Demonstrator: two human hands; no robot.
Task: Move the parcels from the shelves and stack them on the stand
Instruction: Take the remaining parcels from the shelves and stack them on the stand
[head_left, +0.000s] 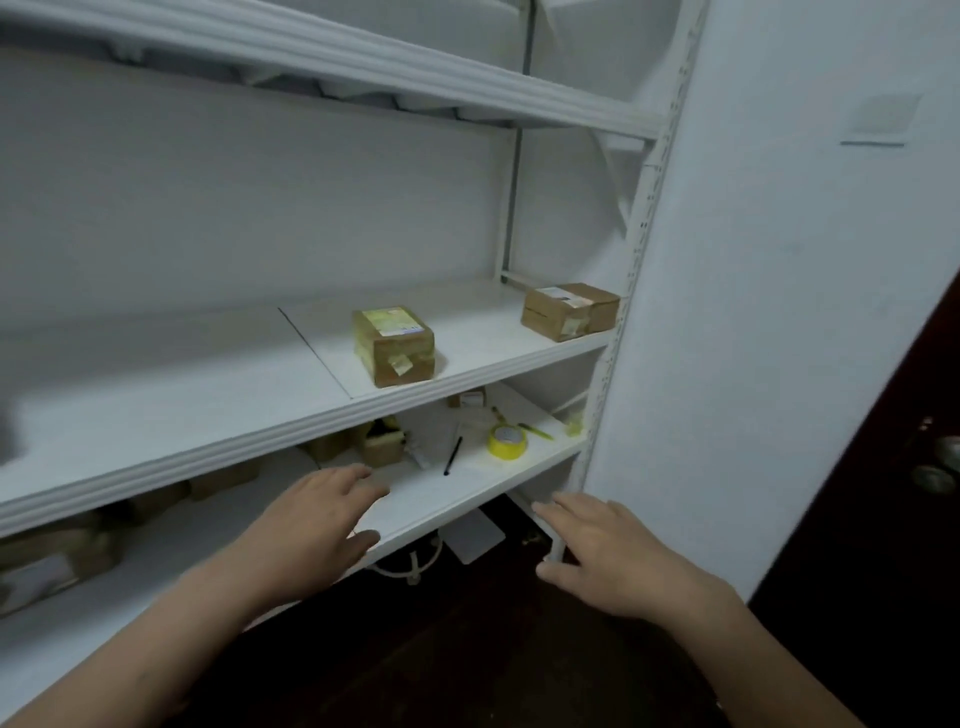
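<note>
- Two bare arms reach in from the bottom of the frame toward a white rack of shelves.
- The left hand (317, 525) is in the lower middle of the frame, over the front edge of the low shelf (441, 499). Its fingers are straight and a little spread. It holds nothing.
- The right hand (608, 556) is in the lower right, in front of the bottom of the rack's post (641, 234). Its fingers lie out flat, and it holds nothing too.
- A yellow-taped box (393, 345) sits on the middle shelf (208, 395), in the middle of the frame, near the front edge.
- A brown box (570, 312) sits at the right end of the same shelf, well apart from the first one.
- Both boxes are above the hands. No hand touches them.
- On the low shelf lie a tape roll (506, 441), a black pen (453, 455) and a small box (383, 449).
- More blurry boxes (57, 551) sit at the lower left.
- A dark door (883, 493) with a round knob (935, 478) is at the right edge.
</note>
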